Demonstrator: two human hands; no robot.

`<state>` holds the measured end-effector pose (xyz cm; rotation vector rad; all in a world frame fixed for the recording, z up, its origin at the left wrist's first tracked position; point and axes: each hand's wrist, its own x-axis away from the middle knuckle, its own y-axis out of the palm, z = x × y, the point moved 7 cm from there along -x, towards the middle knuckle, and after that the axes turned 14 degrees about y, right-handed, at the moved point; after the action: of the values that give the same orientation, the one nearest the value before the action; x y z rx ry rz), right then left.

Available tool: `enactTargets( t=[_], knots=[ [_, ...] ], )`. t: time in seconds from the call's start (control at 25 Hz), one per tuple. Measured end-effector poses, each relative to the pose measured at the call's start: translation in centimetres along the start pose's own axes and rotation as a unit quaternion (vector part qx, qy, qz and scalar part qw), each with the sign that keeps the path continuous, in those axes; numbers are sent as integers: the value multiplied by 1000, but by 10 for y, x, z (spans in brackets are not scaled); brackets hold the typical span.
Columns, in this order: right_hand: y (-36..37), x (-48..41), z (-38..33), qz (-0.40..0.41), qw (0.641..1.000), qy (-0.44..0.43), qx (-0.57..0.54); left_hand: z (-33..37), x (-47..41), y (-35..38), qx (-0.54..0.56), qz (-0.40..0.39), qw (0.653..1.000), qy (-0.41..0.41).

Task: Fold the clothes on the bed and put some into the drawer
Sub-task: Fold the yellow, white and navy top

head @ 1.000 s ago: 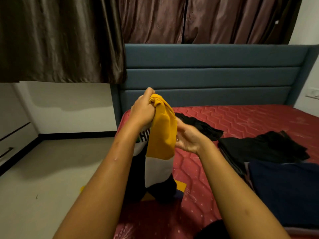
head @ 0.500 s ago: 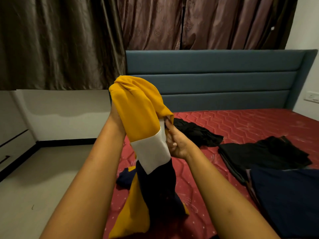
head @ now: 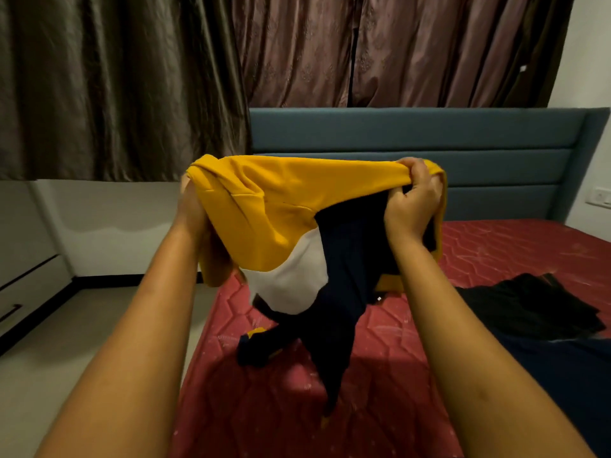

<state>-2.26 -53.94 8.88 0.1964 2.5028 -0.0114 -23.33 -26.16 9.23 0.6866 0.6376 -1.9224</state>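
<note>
we hold yellow-white-navy shirt stretched at frame centre, above bed. left hand grips its left end, fingers mostly hidden under cloth; right hand pinches right end. long axis runs left-right between both hands; navy part hangs toward bed.

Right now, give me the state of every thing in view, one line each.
yellow, white and navy shirt: held up, stretched between both hands, lower part drooping onto the red quilted mattress.
left hand: grips the shirt's left end.
right hand: fingers curled round the shirt's right end.
black garment: lying on the mattress.
white drawer: closed.
brown curtains: drawn shut.
</note>
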Motion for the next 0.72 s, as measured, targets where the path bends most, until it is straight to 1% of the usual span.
enactTargets(
  t=[0.04, 0.08, 0.12, 0.16, 0.2, 0.24, 0.28, 0.32, 0.36, 0.4, 0.44, 0.48, 0.52, 0.56, 0.6, 0.64, 0.72],
  knots=[
    [-4, -2, -1, 10, 998, -13, 56, -8, -5, -8, -11, 16, 1000, -22],
    [-6, 1, 6, 6, 990, -3, 140, -23, -9, -11, -92, -39, 995, -30],
    [-5, 9, 22, 0, 973, 7, 232, -48, -11, -15, -225, -114, 967, -43],
    [-2, 21, 38, -16, 949, 4, 315, -70, -1, -19, -372, -180, 906, -91],
    [4, 37, 53, -52, 926, -10, 374, -91, 18, -16, -444, -229, 854, -146],
    [16, 57, 66, -118, 909, -21, 399, -97, 43, -1, -455, -282, 830, -155],
    [32, 83, 76, -214, 894, -19, 394, -95, 70, 28, -404, -344, 837, -134],
    [48, 111, 83, -319, 875, 7, 363, -89, 99, 64, -313, -416, 847, -110],
    [62, 136, 87, -399, 858, 31, 322, -79, 128, 99, -230, -459, 853, -94],
    [70, 154, 85, -438, 850, 45, 290, -75, 151, 122, -191, -474, 855, -88],
    [74, 162, 82, -447, 852, 50, 268, -75, 165, 136, -198, -443, 871, -77],
    [74, 162, 80, -447, 853, 53, 263, -74, 166, 137, -241, -376, 892, -66],
    [73, 160, 80, -454, 849, 53, 267, -73, 164, 126, -299, -308, 901, -62],
    [72, 158, 83, -478, 829, 54, 286, -75, 162, 113, -342, -259, 902, -48],
    [72, 159, 90, -516, 794, 46, 318, -77, 160, 99, -376, -212, 902, -26],
    [71, 163, 102, -560, 740, 27, 372, -81, 156, 84, -401, -172, 900, -16],
    [61, 181, 139, -624, 607, 8, 492, -90, 153, 54, -416, -107, 903, -27]
  ],
)
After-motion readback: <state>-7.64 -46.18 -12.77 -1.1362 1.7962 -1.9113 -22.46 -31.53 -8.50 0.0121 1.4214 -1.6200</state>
